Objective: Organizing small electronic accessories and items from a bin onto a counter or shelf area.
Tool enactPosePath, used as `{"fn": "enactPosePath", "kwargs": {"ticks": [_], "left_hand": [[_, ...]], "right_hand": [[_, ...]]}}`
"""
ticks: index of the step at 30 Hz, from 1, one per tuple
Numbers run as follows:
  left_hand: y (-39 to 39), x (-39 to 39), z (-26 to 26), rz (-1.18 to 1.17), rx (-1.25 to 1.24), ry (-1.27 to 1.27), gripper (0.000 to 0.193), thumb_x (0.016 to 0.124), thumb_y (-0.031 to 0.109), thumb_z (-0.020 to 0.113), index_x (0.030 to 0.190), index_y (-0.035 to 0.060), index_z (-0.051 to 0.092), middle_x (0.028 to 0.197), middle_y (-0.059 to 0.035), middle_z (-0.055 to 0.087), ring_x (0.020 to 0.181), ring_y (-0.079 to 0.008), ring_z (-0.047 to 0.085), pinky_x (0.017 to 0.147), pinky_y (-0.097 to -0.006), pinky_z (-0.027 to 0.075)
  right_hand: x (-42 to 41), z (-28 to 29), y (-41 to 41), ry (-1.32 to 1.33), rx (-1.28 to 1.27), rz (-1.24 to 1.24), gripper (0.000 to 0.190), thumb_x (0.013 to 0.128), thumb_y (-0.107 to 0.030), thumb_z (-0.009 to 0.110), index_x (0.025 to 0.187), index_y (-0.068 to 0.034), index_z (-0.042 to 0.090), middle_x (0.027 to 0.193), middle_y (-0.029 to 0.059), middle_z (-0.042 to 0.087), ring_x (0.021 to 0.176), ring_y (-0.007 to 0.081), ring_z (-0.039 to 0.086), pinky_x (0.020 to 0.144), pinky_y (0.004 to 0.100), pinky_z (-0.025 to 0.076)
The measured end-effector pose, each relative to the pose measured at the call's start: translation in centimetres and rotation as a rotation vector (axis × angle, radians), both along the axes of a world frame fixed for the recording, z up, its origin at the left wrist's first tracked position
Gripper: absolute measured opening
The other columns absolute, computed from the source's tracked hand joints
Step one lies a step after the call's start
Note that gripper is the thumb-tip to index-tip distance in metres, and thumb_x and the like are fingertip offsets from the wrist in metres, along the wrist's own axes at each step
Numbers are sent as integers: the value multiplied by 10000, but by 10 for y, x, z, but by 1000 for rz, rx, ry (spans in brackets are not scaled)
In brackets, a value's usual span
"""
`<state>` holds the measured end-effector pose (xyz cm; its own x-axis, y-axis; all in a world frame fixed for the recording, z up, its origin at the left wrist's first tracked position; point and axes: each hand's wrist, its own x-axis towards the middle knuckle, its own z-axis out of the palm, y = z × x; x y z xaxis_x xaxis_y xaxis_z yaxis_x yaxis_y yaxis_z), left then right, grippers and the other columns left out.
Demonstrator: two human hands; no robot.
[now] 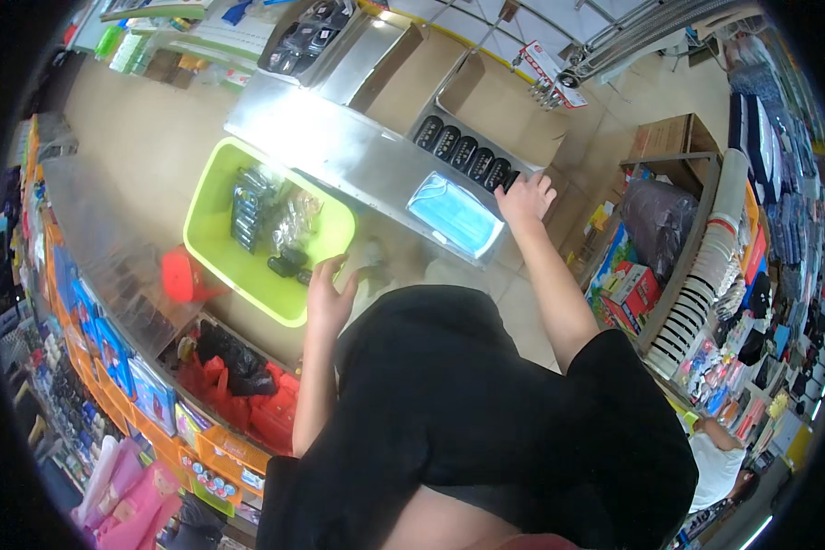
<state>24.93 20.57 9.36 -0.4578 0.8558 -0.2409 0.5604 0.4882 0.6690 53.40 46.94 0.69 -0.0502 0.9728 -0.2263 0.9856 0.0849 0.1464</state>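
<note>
My right hand is at the near end of a row of black oval cases, its fingers touching the last one. Whether it grips that case cannot be seen. The cases stand side by side in a metal compartment. My left hand is over the near right rim of a lime-green plastic tub, thumb and fingers apart. Inside the tub lie a plastic-wrapped pack of dark items, crumpled clear plastic and loose black cases, one partly hidden by my left hand.
A pack of blue face masks lies on the metal ledge. A red plastic stool stands beside the tub. Red plastic bags fill a bin at lower left. Goods-filled shelves flank both sides; a person is at far right.
</note>
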Motion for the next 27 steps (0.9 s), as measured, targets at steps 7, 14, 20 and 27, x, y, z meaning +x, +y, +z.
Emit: {"fn": "enactPosePath", "kwargs": {"ticks": [7, 14, 20, 27], "left_hand": [[-38, 21, -15, 98, -26, 0, 361, 853, 166, 700, 1183, 46, 620, 1108, -155, 640, 1023, -293, 630, 906, -385, 501], [-76, 7, -35, 164, -206, 121, 339, 870, 224, 663, 1179, 89, 623, 1125, -150, 644, 1029, -312, 642, 885, -412, 519], [-101, -56, -79, 187, -420, 213, 376, 836, 250, 668, 1180, 110, 615, 1108, -148, 641, 1021, -338, 636, 883, -439, 521], [-124, -152, -190, 138, -573, 407, 297, 810, 198, 668, 1079, 101, 588, 1059, -130, 635, 1043, -312, 619, 845, -460, 509]], "right_hand": [[-4, 12, -23, 317, 274, 224, 383, 815, -337, 633, 1134, -129, 667, 1157, 112, 610, 1140, 339, 502, 909, 508, 395], [-34, 34, -74, 754, 280, 568, 222, 831, -170, 673, 1046, -114, 673, 1072, 90, 610, 1083, 308, 516, 952, 466, 394], [-71, 50, -116, 866, 44, 660, 171, 832, -70, 670, 1001, -52, 659, 1009, 113, 621, 1022, 311, 536, 910, 419, 440], [-109, 80, -159, 795, -83, 683, 201, 831, -18, 655, 1030, -24, 626, 986, 123, 630, 964, 310, 560, 868, 406, 457]]}}
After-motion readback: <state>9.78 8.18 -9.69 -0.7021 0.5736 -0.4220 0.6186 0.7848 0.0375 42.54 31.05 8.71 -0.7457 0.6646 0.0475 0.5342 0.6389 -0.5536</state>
